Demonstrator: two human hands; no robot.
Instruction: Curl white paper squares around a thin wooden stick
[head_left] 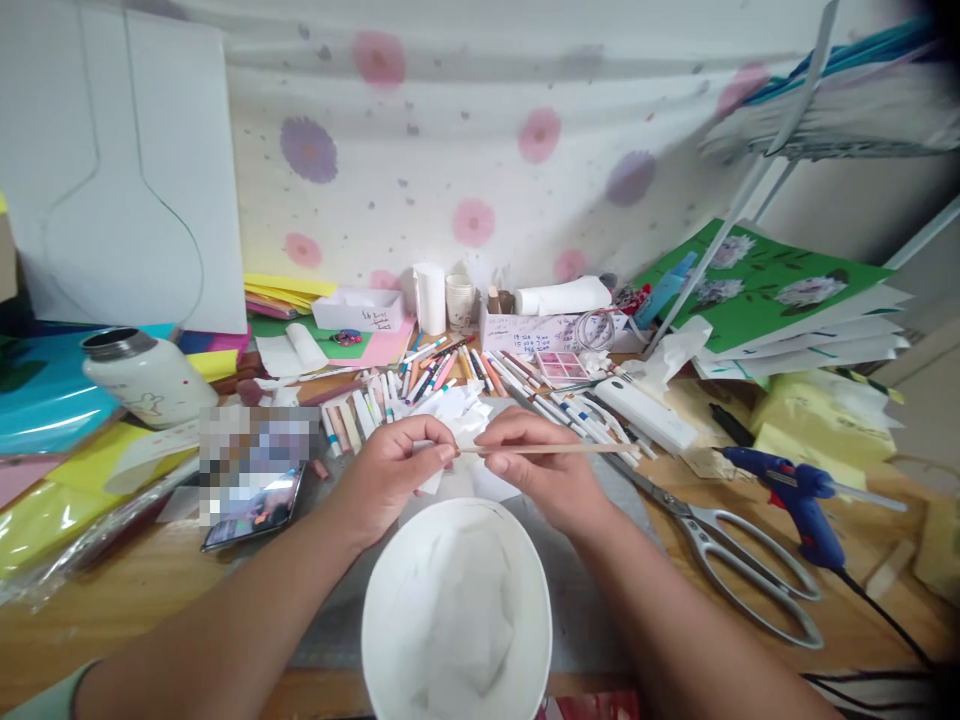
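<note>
A thin, pale wooden stick (596,449) lies almost level between my hands, its right end poking out past my fingers. My left hand (390,468) is closed, pinching the stick's left end between thumb and forefinger. Farther along it, my right hand (546,470) is closed on the stick with thumb and fingers. Just below and nearer to me stands a white bucket-like tub (373,600), open at the top, with whitish paper-like pieces inside. Behind my hands are scraps of white paper (457,408), partly covered by the fingers.
Large scissors (705,550) and a blue glue gun (806,495) lie to the right. At left are a phone (259,515) and an open white bottle (154,375). Many markers (427,375) spread across the back. A white frame pole (739,190) rises at right.
</note>
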